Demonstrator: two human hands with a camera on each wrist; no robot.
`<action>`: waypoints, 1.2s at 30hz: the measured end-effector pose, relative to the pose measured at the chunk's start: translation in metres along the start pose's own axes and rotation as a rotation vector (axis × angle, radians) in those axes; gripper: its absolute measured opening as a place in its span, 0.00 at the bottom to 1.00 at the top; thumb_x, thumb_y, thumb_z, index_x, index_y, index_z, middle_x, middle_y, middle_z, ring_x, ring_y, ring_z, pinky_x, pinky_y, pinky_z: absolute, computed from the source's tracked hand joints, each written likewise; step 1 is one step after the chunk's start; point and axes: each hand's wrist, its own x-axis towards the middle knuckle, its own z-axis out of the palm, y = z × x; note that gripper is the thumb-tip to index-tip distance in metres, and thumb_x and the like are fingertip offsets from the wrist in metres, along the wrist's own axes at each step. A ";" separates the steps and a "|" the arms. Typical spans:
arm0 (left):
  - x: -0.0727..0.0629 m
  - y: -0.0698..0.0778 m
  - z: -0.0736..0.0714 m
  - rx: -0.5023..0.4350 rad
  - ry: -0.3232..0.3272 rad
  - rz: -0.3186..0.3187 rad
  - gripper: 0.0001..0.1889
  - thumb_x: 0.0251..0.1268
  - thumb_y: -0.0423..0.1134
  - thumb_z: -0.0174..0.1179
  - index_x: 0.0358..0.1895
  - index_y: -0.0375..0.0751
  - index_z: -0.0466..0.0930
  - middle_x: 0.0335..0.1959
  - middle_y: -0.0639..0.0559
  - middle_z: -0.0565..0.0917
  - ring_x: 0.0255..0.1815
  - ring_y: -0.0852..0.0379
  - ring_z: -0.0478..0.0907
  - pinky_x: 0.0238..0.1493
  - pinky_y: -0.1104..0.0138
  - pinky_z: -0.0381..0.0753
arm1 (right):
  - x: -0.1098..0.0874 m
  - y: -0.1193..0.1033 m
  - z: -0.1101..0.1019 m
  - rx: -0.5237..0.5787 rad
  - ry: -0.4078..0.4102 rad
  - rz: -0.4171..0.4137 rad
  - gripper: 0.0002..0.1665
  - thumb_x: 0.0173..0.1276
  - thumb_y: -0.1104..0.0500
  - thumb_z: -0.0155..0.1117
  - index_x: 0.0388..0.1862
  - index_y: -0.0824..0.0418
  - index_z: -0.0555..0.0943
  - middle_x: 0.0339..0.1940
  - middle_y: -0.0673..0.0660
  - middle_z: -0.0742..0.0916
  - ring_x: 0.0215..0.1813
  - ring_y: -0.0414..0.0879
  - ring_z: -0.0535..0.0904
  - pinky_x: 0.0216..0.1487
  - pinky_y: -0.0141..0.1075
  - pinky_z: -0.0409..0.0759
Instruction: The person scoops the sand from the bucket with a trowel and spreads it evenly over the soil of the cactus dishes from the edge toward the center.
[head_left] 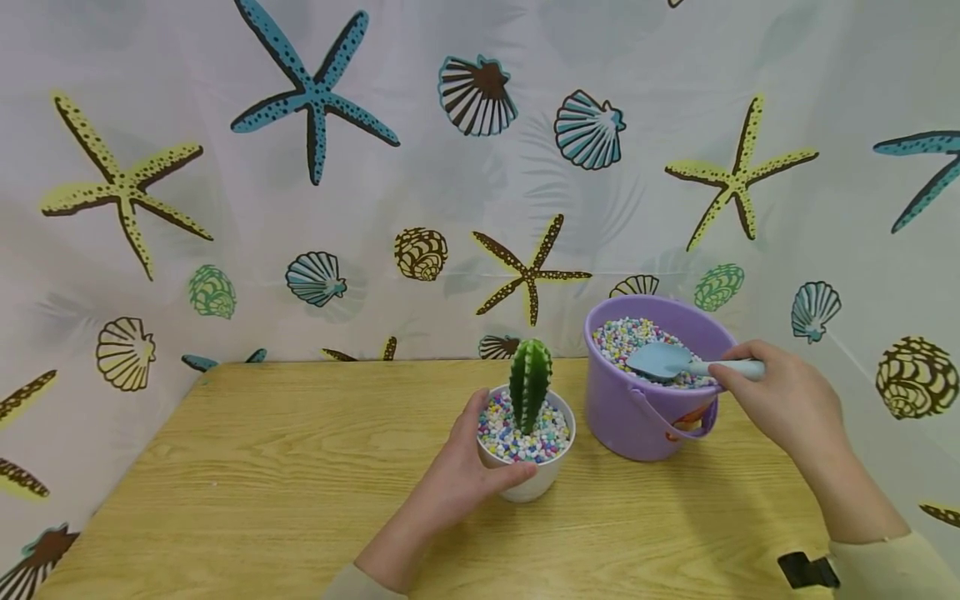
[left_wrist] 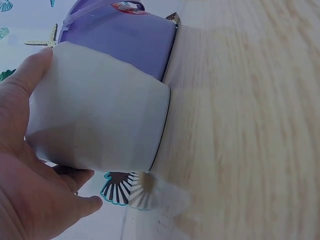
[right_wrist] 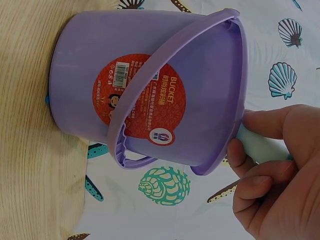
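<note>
A white flowerpot [head_left: 531, 483] stands on the table, filled with small multicoloured beads [head_left: 497, 425] around an upright green cactus [head_left: 530, 385]. My left hand [head_left: 461, 471] grips the pot from its left side, thumb across the front; the left wrist view shows the pot's plain wall [left_wrist: 100, 110] close up. In my right hand [head_left: 795, 400] is the handle of a light blue toy shovel [head_left: 663, 362]. Its blade lies over the beads inside a purple bucket [head_left: 637, 425], just inside the rim. Seen from the right wrist, the fingers [right_wrist: 255, 190] curl around the handle.
The bucket's handle [right_wrist: 142, 82] hangs down its front, over a red label [right_wrist: 170, 105]. Behind the wooden table [head_left: 285, 467] hangs a curtain [head_left: 420, 183] printed with starfish and shells. A black strap piece [head_left: 808, 571] shows by the right sleeve.
</note>
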 end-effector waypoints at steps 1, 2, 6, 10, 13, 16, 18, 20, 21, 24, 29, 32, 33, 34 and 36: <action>0.000 0.000 0.000 -0.002 -0.001 0.000 0.68 0.57 0.61 0.85 0.92 0.52 0.45 0.89 0.40 0.57 0.87 0.36 0.58 0.82 0.36 0.59 | 0.000 0.000 0.000 0.000 0.001 -0.001 0.35 0.83 0.31 0.60 0.64 0.59 0.84 0.63 0.74 0.87 0.55 0.70 0.84 0.41 0.58 0.80; 0.000 0.001 0.000 -0.005 -0.001 0.003 0.68 0.57 0.61 0.85 0.92 0.51 0.45 0.89 0.39 0.57 0.87 0.35 0.58 0.82 0.36 0.59 | 0.000 0.001 0.000 0.000 0.003 -0.003 0.35 0.83 0.31 0.60 0.64 0.59 0.84 0.63 0.73 0.87 0.54 0.69 0.84 0.40 0.56 0.80; 0.001 0.002 -0.002 -0.015 -0.007 0.005 0.68 0.58 0.59 0.85 0.92 0.49 0.45 0.88 0.38 0.58 0.86 0.34 0.59 0.82 0.35 0.60 | 0.001 0.001 0.000 0.002 0.012 -0.007 0.35 0.83 0.31 0.60 0.63 0.59 0.82 0.58 0.72 0.88 0.46 0.63 0.84 0.34 0.48 0.76; 0.000 0.003 -0.004 -0.024 -0.016 -0.009 0.68 0.58 0.59 0.85 0.92 0.50 0.44 0.89 0.38 0.57 0.86 0.33 0.59 0.81 0.35 0.61 | 0.000 0.002 0.001 0.010 0.019 0.010 0.37 0.83 0.29 0.58 0.65 0.61 0.78 0.55 0.72 0.88 0.42 0.62 0.83 0.33 0.47 0.74; -0.002 0.004 -0.006 -0.029 -0.021 -0.013 0.69 0.58 0.58 0.85 0.92 0.50 0.43 0.89 0.37 0.55 0.86 0.32 0.59 0.81 0.35 0.61 | -0.002 0.001 0.002 0.015 0.027 0.012 0.43 0.84 0.28 0.56 0.72 0.63 0.74 0.63 0.75 0.85 0.51 0.70 0.84 0.39 0.55 0.79; -0.003 0.004 -0.007 -0.006 -0.015 -0.001 0.70 0.58 0.58 0.86 0.93 0.48 0.41 0.89 0.34 0.54 0.85 0.31 0.59 0.81 0.35 0.61 | -0.005 -0.001 0.004 0.013 0.055 -0.007 0.48 0.84 0.27 0.55 0.80 0.65 0.70 0.69 0.76 0.81 0.59 0.74 0.82 0.44 0.63 0.80; -0.005 0.005 -0.009 0.021 -0.005 0.008 0.71 0.58 0.59 0.86 0.93 0.47 0.41 0.89 0.33 0.54 0.85 0.30 0.59 0.81 0.34 0.60 | -0.007 -0.003 0.006 0.006 0.094 -0.025 0.49 0.84 0.28 0.56 0.83 0.64 0.69 0.68 0.73 0.80 0.58 0.72 0.81 0.43 0.64 0.79; -0.006 0.006 -0.010 0.058 0.005 0.017 0.71 0.57 0.60 0.85 0.93 0.47 0.40 0.88 0.32 0.54 0.85 0.29 0.60 0.80 0.33 0.61 | -0.011 -0.007 0.009 -0.009 0.147 -0.052 0.48 0.83 0.29 0.59 0.83 0.63 0.69 0.69 0.72 0.79 0.60 0.72 0.79 0.43 0.66 0.79; -0.007 0.006 -0.011 0.076 0.010 0.023 0.71 0.57 0.61 0.85 0.93 0.47 0.40 0.88 0.32 0.54 0.84 0.28 0.60 0.80 0.33 0.62 | -0.014 -0.008 0.010 -0.016 0.174 -0.065 0.47 0.83 0.30 0.60 0.84 0.62 0.70 0.69 0.72 0.78 0.62 0.72 0.77 0.44 0.68 0.78; -0.010 0.008 -0.015 0.136 0.016 0.041 0.72 0.57 0.63 0.84 0.93 0.46 0.40 0.88 0.31 0.54 0.83 0.27 0.62 0.78 0.32 0.65 | -0.022 -0.014 0.013 -0.045 0.248 -0.111 0.44 0.83 0.35 0.65 0.83 0.62 0.71 0.77 0.71 0.75 0.71 0.75 0.69 0.55 0.76 0.75; -0.015 0.010 -0.021 0.267 0.035 0.074 0.73 0.54 0.66 0.84 0.93 0.43 0.42 0.90 0.35 0.53 0.87 0.31 0.57 0.81 0.35 0.61 | -0.033 -0.026 0.017 -0.074 0.323 -0.217 0.44 0.78 0.43 0.74 0.82 0.64 0.71 0.82 0.70 0.71 0.80 0.75 0.61 0.71 0.77 0.62; -0.018 0.012 -0.025 0.363 0.050 0.095 0.73 0.55 0.68 0.83 0.92 0.43 0.43 0.90 0.37 0.54 0.88 0.34 0.54 0.84 0.37 0.54 | -0.040 -0.034 0.021 -0.085 0.345 -0.275 0.47 0.75 0.45 0.77 0.83 0.63 0.70 0.83 0.70 0.71 0.83 0.73 0.60 0.74 0.77 0.60; -0.020 0.012 -0.026 0.395 0.058 0.109 0.72 0.55 0.68 0.82 0.92 0.42 0.44 0.90 0.37 0.54 0.88 0.34 0.54 0.85 0.37 0.52 | -0.043 -0.037 0.022 -0.088 0.352 -0.293 0.47 0.74 0.46 0.79 0.83 0.63 0.70 0.82 0.70 0.71 0.83 0.72 0.60 0.74 0.76 0.60; -0.021 0.012 -0.027 0.428 0.061 0.118 0.71 0.57 0.68 0.81 0.92 0.41 0.44 0.90 0.37 0.55 0.88 0.34 0.54 0.85 0.37 0.50 | -0.046 -0.040 0.023 -0.089 0.357 -0.308 0.48 0.73 0.46 0.80 0.83 0.63 0.70 0.82 0.70 0.71 0.84 0.71 0.60 0.75 0.75 0.60; -0.023 0.013 -0.029 0.496 0.067 0.137 0.69 0.60 0.70 0.78 0.92 0.41 0.44 0.90 0.37 0.55 0.89 0.36 0.54 0.86 0.37 0.46 | -0.051 -0.045 0.026 -0.092 0.357 -0.333 0.49 0.73 0.45 0.80 0.83 0.62 0.70 0.83 0.69 0.71 0.85 0.70 0.59 0.80 0.73 0.57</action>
